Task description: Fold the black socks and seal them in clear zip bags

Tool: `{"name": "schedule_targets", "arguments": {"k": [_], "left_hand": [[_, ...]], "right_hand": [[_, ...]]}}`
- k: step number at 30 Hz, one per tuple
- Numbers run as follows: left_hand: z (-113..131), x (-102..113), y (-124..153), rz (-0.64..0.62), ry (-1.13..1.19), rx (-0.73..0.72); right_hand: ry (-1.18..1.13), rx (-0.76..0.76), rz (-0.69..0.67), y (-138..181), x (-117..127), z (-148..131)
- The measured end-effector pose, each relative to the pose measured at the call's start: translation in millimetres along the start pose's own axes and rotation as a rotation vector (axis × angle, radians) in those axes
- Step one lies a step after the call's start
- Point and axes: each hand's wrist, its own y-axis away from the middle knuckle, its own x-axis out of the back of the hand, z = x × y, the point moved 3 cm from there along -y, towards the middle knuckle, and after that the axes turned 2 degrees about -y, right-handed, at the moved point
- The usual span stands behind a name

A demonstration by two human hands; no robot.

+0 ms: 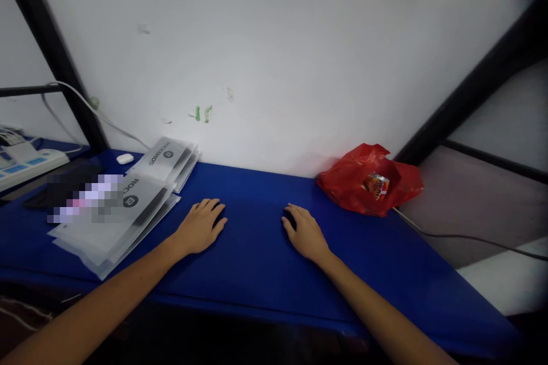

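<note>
My left hand (200, 227) rests palm down on the blue tabletop (252, 274), its fingers spread and nothing in it. Just left of it lie two stacks of frosted plastic bags with dark lettering, a near stack (115, 222) and a far stack (165, 157) against the wall. My right hand (306, 234) also lies on the tabletop, thumb apart from the fingers, holding nothing. Beyond it, to the right, sits a crumpled red plastic bag (355, 174) with a small printed wrapper (377, 185) showing on it.
A small white case (125, 158) lies behind the near stack. At far left is a white power strip (29, 165) with plugged-in cables. Black frame posts (55, 40) stand at both sides. A cable (462, 236) runs off the right edge, and a white wall (274, 68) closes the back.
</note>
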Motion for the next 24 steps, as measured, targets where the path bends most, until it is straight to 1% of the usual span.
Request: {"name": "schedule_targets", "arguments": {"k": [3, 9, 17, 24], "left_hand": [[-4, 1, -3, 0.003, 0.031, -0.009], [-11, 5, -6, 0.008, 0.108, -0.014], [-16, 6, -6, 0.034, 0.115, 0.018], [-15, 8, -11, 0.009, 0.083, -0.011]], "right_hand": [[0.020, -0.001, -0.023, 1, 2, -3], [0.015, 0.043, -0.022, -1, 2, -7], [-0.027, 0.111, -0.072, -20, -6, -25], [-0.025, 0.124, -0.089, -23, -8, -26]]}}
